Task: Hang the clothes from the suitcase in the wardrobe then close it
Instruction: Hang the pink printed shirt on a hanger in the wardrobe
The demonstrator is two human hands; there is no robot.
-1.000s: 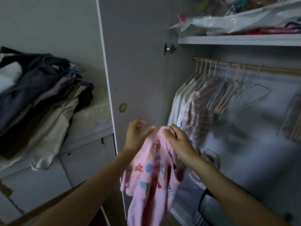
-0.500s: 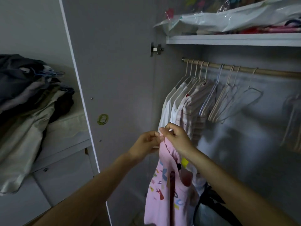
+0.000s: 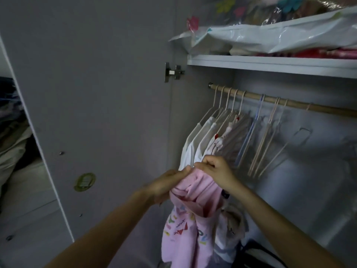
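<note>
Hands meet at centre of frame, both pinching the collar of the pink printed top (image 3: 190, 215): left hand (image 3: 166, 185) and right hand (image 3: 216, 172), fingers closed tight on the fabric, knuckles nearly touching. Since a sec ago the hands have drawn together and risen, and the view has swung right, so the wardrobe interior now fills most of the frame. Top hangs bunched below the grip, just in front of the white shirts (image 3: 195, 149) already on the rail (image 3: 289, 103). No hanger visible inside it, so prob. not ready to hang yet. Empty hangers (image 3: 264, 144) sit centre-right, near the right hand. Door (image 3: 96, 93) stands open at left; closing comes last. Suitcase not in view.
</note>
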